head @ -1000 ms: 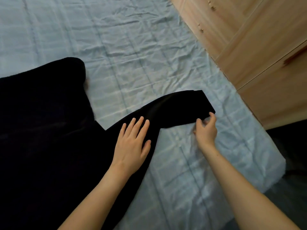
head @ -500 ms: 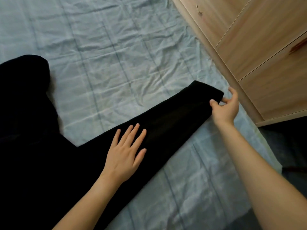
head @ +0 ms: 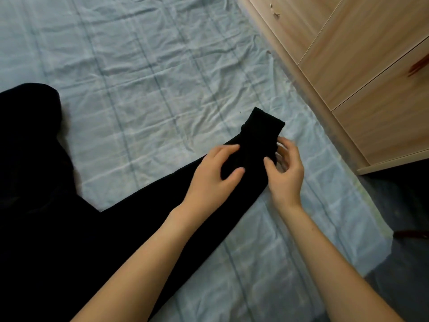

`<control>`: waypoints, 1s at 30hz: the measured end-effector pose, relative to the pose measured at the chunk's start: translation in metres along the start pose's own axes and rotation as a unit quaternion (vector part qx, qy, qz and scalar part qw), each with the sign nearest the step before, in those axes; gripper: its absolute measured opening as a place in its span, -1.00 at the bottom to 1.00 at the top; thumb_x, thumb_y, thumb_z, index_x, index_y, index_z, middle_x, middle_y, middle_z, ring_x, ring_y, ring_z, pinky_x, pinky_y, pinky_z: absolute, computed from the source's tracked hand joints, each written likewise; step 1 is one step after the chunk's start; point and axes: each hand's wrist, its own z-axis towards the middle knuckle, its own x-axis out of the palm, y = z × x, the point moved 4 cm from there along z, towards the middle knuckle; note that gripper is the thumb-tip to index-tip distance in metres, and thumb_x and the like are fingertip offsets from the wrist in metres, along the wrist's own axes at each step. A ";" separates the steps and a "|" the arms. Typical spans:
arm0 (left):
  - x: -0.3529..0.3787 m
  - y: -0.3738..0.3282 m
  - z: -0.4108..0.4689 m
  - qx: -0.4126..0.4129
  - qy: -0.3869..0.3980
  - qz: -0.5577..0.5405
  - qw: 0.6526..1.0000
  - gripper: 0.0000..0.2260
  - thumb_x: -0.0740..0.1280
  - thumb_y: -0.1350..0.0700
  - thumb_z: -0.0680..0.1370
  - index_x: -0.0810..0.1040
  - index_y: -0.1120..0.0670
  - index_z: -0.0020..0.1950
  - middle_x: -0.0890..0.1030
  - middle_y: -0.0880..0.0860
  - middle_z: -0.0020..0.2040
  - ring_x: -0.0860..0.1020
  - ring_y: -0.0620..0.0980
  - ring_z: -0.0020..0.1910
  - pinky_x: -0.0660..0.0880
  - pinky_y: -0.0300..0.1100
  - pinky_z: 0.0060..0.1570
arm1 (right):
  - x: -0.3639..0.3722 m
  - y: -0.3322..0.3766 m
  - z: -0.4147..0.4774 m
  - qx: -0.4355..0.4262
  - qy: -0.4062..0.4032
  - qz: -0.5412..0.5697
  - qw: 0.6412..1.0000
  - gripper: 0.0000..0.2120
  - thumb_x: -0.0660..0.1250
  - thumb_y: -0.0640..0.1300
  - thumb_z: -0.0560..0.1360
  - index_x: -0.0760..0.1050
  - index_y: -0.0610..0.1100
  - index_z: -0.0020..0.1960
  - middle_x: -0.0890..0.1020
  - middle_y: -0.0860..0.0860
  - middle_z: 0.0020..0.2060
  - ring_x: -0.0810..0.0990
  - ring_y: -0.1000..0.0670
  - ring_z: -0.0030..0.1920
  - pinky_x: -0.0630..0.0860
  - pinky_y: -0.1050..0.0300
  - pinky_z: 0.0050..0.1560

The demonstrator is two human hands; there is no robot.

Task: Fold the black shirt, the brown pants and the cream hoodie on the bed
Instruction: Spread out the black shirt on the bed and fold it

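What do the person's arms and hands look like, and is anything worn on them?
Both are bare. The left hand and the right hand have no gloves, and I see no rings. The left forearm and the right forearm show no sleeve, watch or bracelet up to the edge of the picture. The nails seem short and unpainted.

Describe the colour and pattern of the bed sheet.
Pale blue bed sheet with a faint grid of darker blue lines; the head view shows it.
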 end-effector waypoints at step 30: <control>-0.337 0.076 -0.193 -0.045 -0.262 -0.390 0.882 -0.82 0.36 0.16 0.56 0.62 0.01 0.14 0.68 0.02 -0.02 0.66 0.01 0.02 0.58 -0.14 -0.12 | 0.262 0.120 -0.281 -0.190 0.322 -0.174 0.911 -0.29 0.24 -0.13 0.59 -0.05 0.26 0.57 0.07 0.22 0.57 -0.07 0.11 0.58 -0.09 -0.18 0.56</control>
